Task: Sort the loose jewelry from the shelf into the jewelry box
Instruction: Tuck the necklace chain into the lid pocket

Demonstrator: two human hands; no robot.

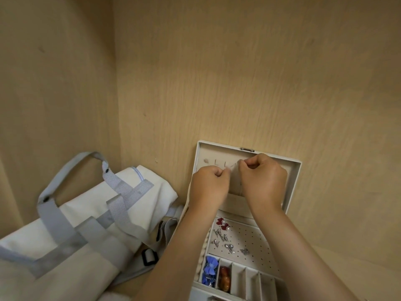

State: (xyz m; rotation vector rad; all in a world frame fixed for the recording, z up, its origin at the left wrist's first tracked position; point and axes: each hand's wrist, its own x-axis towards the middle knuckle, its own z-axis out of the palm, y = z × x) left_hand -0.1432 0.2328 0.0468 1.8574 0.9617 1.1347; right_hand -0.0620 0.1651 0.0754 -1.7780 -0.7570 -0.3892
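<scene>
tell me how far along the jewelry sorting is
Done: silver earrings and red bow earrings sit on the pegged panel; a blue bow and an orange piece fill two slots of the jewelry box. In hand: the left hand and right hand pinch a small piece by the lid hooks, too small to identify. Left: several slots are empty; any remaining loose jewelry is out of view.

White canvas bag (91, 213) lies on its side, lower left. Grey webbing straps (118, 183) cross it. Grey handle (91, 155) loops up near the left side wall (54, 83). Black snap (46, 199) at the handle base, black buckle (149, 257) near the bag's lower edge. Light wood back wall (238, 72) behind.
</scene>
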